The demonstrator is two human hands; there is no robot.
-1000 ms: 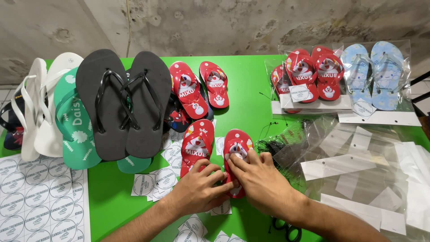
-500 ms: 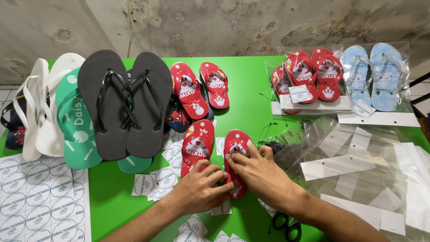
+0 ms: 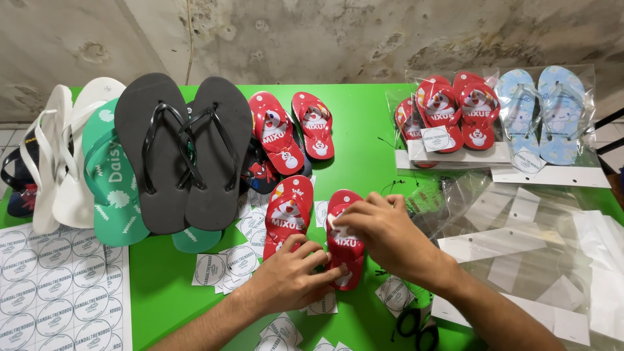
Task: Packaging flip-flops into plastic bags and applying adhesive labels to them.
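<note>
Here, both hands' fingers [image 3: 325,260] pinch red sandal [image 3: 344,244] — on green table [image 3: 364,130].

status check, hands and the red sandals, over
Left hand and right hand both on the right red sandal, grip unclear. Its mate lies alongside, untouched. Round sticker squares scattered around them, scissors by the right forearm.

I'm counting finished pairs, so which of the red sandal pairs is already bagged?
The red pair in the clear bag at upper right, beside the bagged blue pair; the other red pairs lie loose.
</note>
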